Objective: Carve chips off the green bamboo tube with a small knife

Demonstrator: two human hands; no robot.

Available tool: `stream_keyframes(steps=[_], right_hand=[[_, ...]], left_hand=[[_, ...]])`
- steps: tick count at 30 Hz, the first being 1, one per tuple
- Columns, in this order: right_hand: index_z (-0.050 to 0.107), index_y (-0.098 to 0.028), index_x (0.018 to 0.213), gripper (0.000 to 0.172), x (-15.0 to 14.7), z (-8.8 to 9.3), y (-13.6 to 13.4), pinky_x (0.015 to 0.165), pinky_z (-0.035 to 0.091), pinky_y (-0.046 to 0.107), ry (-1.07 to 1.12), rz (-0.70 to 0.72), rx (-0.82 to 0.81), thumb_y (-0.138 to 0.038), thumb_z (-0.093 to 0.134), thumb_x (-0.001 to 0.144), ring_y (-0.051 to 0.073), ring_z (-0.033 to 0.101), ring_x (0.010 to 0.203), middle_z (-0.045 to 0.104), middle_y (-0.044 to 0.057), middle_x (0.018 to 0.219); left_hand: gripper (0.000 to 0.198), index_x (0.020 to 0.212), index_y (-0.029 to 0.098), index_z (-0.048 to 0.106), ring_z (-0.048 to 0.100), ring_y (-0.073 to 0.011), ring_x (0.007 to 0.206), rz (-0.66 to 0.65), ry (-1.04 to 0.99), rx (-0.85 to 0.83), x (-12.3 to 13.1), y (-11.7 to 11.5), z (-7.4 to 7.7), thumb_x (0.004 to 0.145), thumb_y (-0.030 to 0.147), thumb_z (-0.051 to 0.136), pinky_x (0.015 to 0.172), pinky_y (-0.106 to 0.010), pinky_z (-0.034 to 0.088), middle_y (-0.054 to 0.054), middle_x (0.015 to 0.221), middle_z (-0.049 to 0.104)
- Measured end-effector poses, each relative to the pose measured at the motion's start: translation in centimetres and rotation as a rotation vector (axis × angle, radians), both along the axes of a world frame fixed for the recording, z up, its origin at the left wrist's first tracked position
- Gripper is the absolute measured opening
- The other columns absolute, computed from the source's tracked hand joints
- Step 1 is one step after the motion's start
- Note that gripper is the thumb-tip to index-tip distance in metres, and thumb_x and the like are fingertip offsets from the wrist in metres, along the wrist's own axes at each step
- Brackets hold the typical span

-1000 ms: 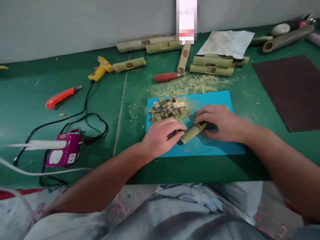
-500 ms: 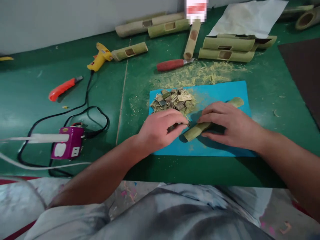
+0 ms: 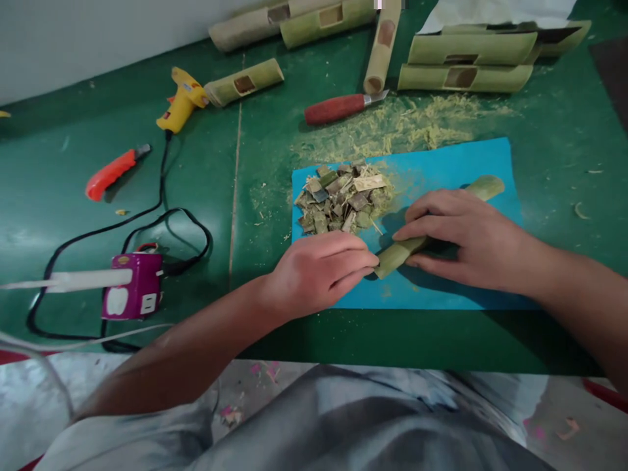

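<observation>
A slim green bamboo piece (image 3: 400,255) lies slantwise on a blue sheet (image 3: 456,156). My right hand (image 3: 458,239) grips its middle, thumb on the near side and fingers over the far side. At its lower left end, my left hand (image 3: 326,268) is closed in a pinch, fingertips touching or very close to that end. Whatever those fingertips hold is hidden. Just beyond my left hand sits a pile of bamboo chips (image 3: 338,199) on the sheet.
Farther back lie a red-handled knife (image 3: 336,109), pale green shavings (image 3: 426,124) and bamboo tubes (image 3: 466,77) with cut windows. To the left are a yellow glue gun (image 3: 181,101), an orange utility knife (image 3: 112,173) and a purple power adapter (image 3: 132,284) with cords.
My left hand has moved right, its fingertips coming to the bamboo's end and its fingers closing tighter. My right hand keeps its grip. The camera view has tilted down and closer.
</observation>
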State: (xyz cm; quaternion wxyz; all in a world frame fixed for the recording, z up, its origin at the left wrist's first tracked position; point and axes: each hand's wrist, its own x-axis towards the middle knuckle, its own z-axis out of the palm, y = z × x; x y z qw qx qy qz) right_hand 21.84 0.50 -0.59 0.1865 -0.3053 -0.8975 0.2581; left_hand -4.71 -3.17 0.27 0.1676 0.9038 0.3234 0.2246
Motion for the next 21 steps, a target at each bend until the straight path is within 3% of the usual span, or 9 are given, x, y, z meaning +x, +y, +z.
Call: stream_keyframes(steps=[8, 12, 21], right_hand=[[0.07, -0.032, 0.102, 0.016, 0.0, 0.02, 0.07, 0.078, 0.047, 0.044, 0.008, -0.007, -0.015, -0.038, 0.06, 0.09, 0.027, 0.064, 0.097, 0.067, 0.007, 0.105], [0.07, -0.033, 0.101, 0.016, 0.03, -0.12, 0.04, 0.079, 0.047, 0.045, 0.003, -0.017, -0.02, -0.038, 0.06, 0.09, 0.028, 0.064, 0.099, 0.067, 0.006, 0.106], [0.068, -0.031, 0.102, 0.015, 0.12, -0.33, -0.02, 0.08, 0.046, 0.044, 0.003, -0.009, 0.001, -0.037, 0.06, 0.09, 0.027, 0.064, 0.099, 0.067, 0.007, 0.106]], left_hand=[[0.007, 0.097, 0.021, 0.071, 0.072, -0.0136, 0.088, 0.002, -0.117, -0.143, -0.04, 0.27, -0.4, 0.094, 0.018, 0.064, 0.081, -0.023, 0.057, -0.003, 0.094, 0.075], [0.008, 0.098, 0.021, 0.071, 0.073, -0.0139, 0.086, -0.013, -0.062, -0.172, -0.2, 0.16, -0.39, 0.096, 0.023, 0.063, 0.079, -0.022, 0.057, -0.002, 0.092, 0.076], [0.012, 0.103, 0.024, 0.072, 0.073, -0.0134, 0.087, -0.079, -0.048, -0.105, -0.58, -0.08, -0.17, 0.098, 0.025, 0.061, 0.084, -0.022, 0.058, -0.002, 0.097, 0.077]])
